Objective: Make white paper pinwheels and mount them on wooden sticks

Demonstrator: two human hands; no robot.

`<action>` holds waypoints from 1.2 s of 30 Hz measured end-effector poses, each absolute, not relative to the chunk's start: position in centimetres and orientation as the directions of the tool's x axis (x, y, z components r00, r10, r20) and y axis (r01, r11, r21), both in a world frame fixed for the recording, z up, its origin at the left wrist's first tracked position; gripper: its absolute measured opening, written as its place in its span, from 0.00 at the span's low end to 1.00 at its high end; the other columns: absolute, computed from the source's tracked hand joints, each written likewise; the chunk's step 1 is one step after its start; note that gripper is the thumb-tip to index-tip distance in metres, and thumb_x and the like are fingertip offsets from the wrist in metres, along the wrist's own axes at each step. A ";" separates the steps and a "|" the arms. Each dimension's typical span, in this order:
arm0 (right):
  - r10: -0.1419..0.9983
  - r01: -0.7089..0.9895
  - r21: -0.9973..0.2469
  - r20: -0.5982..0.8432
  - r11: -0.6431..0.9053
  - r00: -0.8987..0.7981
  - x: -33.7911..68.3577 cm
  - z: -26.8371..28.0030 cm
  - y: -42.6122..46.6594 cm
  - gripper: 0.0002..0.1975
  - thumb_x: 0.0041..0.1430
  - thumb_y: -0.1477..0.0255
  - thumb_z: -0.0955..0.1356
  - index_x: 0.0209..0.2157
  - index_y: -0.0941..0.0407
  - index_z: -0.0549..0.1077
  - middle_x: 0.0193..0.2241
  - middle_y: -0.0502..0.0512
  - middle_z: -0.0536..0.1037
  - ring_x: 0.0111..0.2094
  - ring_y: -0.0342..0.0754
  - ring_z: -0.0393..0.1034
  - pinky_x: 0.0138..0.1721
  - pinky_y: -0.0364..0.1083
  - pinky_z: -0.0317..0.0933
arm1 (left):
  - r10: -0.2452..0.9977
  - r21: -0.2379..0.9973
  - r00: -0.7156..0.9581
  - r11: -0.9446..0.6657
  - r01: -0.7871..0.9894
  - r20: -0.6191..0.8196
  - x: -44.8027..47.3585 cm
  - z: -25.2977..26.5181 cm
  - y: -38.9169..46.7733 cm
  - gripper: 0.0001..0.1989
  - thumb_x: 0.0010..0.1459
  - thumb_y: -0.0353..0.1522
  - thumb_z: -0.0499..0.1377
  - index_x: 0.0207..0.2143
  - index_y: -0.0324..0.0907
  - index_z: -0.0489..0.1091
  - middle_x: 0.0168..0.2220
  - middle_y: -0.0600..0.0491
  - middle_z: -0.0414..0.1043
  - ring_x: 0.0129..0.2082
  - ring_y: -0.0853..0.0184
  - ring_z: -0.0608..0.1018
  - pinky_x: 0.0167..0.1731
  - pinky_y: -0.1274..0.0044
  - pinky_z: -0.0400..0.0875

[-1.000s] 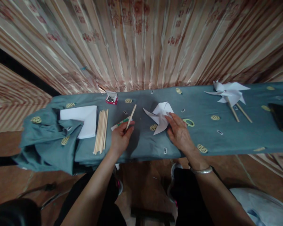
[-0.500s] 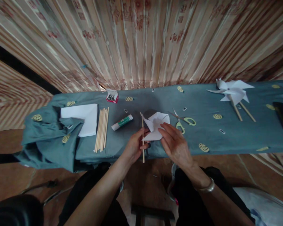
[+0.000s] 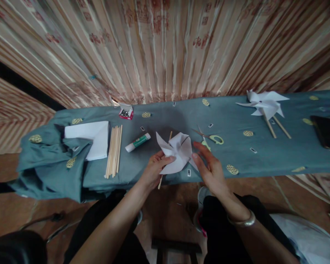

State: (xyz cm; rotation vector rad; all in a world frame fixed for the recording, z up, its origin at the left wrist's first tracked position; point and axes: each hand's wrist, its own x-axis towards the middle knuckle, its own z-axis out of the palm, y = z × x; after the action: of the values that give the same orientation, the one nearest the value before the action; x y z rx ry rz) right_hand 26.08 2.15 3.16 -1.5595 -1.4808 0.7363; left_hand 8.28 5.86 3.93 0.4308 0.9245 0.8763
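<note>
A white paper pinwheel (image 3: pixel 178 150) is held over the front part of the table, its blades facing up. My left hand (image 3: pixel 155 167) is closed on it, the thumb pressing near its centre. A thin wooden stick (image 3: pixel 160 182) runs beneath the paper and pokes out at both ends, also in my left hand. Just right of the blades is my right hand (image 3: pixel 209 165), fingers apart and bent, holding nothing; whether a fingertip touches the paper edge I cannot tell. Green-handled scissors (image 3: pixel 216 139) lie behind my right hand.
On the green tablecloth (image 3: pixel 143 165) lie a glue stick (image 3: pixel 138 142), a row of wooden sticks (image 3: pixel 114 152) and folded white paper (image 3: pixel 99 141) at left. An open box of pins (image 3: pixel 126 112) stands behind. Finished pinwheels (image 3: pixel 266 104) and a black phone (image 3: pixel 326 132) lie at right.
The paper has turned from edge-on to facing up, and the stick beneath it now slants. My right hand has moved off the paper to its right, fingers spreading. The view has shifted slightly.
</note>
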 end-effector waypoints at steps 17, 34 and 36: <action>0.929 -0.398 -0.853 -0.370 -0.338 0.005 25.9 4.1 3.8 0.22 0.43 0.65 0.77 0.42 0.53 0.77 0.37 0.54 0.83 0.33 0.48 0.77 0.33 0.45 0.71 | 0.812 0.727 0.337 0.580 -0.368 -0.477 7.3 5.1 5.5 0.20 0.30 0.33 0.75 0.28 0.35 0.75 0.23 0.53 0.76 0.18 0.72 0.74 0.21 0.81 0.68; 0.961 -0.359 -0.906 -0.267 -0.223 0.078 25.2 3.5 3.5 0.22 0.42 0.70 0.77 0.42 0.52 0.76 0.36 0.51 0.84 0.34 0.48 0.77 0.37 0.47 0.69 | 0.880 0.852 0.225 0.466 -0.240 -0.418 7.0 4.6 5.8 0.21 0.28 0.35 0.75 0.28 0.36 0.78 0.26 0.52 0.79 0.24 0.70 0.75 0.27 0.78 0.70; 0.961 -0.346 -0.911 -0.265 -0.224 0.076 25.1 3.4 3.4 0.22 0.42 0.69 0.77 0.42 0.52 0.76 0.36 0.51 0.84 0.33 0.49 0.77 0.36 0.47 0.69 | 0.888 0.865 0.208 0.451 -0.219 -0.411 6.9 4.5 5.8 0.21 0.29 0.35 0.75 0.29 0.36 0.78 0.28 0.51 0.79 0.25 0.68 0.76 0.28 0.77 0.71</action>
State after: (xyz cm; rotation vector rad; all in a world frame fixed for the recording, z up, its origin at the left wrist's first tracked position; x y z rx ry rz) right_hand 25.10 3.43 3.35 -1.1794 -0.7364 1.4377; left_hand 6.95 5.84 4.55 0.7625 1.0895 0.8843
